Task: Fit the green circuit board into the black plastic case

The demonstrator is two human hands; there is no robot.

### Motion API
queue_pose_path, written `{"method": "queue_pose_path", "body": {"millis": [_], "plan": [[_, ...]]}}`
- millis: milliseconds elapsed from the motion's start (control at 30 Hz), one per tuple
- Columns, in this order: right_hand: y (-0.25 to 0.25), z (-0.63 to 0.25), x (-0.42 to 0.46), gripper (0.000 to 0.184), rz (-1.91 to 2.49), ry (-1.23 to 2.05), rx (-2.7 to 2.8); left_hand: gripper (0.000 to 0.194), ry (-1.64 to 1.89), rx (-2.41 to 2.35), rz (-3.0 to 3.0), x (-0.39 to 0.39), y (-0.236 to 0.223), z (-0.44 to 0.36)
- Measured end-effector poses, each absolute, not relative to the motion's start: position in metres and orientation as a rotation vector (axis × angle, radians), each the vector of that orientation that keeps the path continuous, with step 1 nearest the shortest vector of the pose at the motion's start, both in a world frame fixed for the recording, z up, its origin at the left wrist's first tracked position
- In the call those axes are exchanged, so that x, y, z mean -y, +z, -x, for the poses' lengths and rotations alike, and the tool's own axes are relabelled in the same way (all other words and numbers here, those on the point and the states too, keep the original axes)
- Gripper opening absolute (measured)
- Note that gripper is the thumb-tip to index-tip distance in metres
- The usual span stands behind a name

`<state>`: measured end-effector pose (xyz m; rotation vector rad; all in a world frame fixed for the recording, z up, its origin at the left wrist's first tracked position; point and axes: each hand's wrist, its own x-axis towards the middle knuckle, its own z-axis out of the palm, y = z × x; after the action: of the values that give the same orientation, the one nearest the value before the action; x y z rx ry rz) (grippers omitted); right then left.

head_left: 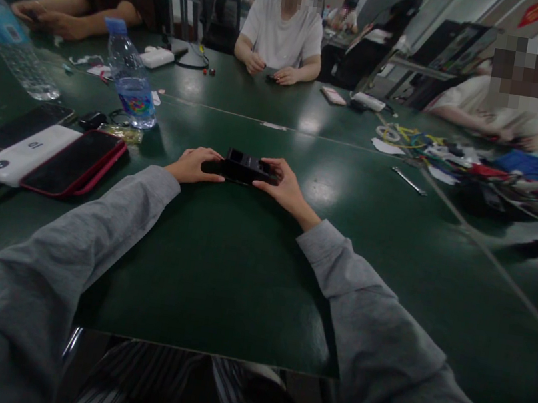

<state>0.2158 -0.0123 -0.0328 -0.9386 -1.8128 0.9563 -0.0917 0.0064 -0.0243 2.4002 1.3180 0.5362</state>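
Observation:
A small black box-shaped device with a raised block and narrower ends lies low at the table's middle; its exact kind does not show. My left hand grips its left end, thumb along the near side and fingers over the top. Around its right end my right hand is closed in the same way, thumb in front and fingers behind. Parts of both ends are hidden under my fingers. I cannot tell whether the device rests on the green table or is held just above it.
Left of my hands stand a water bottle and a larger bottle, near a white power bank and a red-cased phone. To the right lie a wrench and piled cables. A person in white sits opposite.

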Motion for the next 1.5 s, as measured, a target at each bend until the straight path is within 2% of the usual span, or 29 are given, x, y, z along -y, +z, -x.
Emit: {"method": "queue_pose_path", "body": {"millis": [967, 1300, 1500], "plan": [[-0.019, -0.217, 0.008, 0.074, 0.924, 0.971, 1.752, 0.058, 0.53, -1.347, -2.415, -0.011, -0.028, 0.094], [-0.012, -0.235, -0.01, 0.08, 1.001, 0.796, 1.659, 0.055, 0.524, -1.313, -2.431, -0.01, -0.025, 0.095], [-0.036, -0.259, -0.03, 0.073, 1.129, 0.65, 1.586, 0.056, 0.542, -1.29, -2.424, -0.012, -0.028, 0.096]]}}
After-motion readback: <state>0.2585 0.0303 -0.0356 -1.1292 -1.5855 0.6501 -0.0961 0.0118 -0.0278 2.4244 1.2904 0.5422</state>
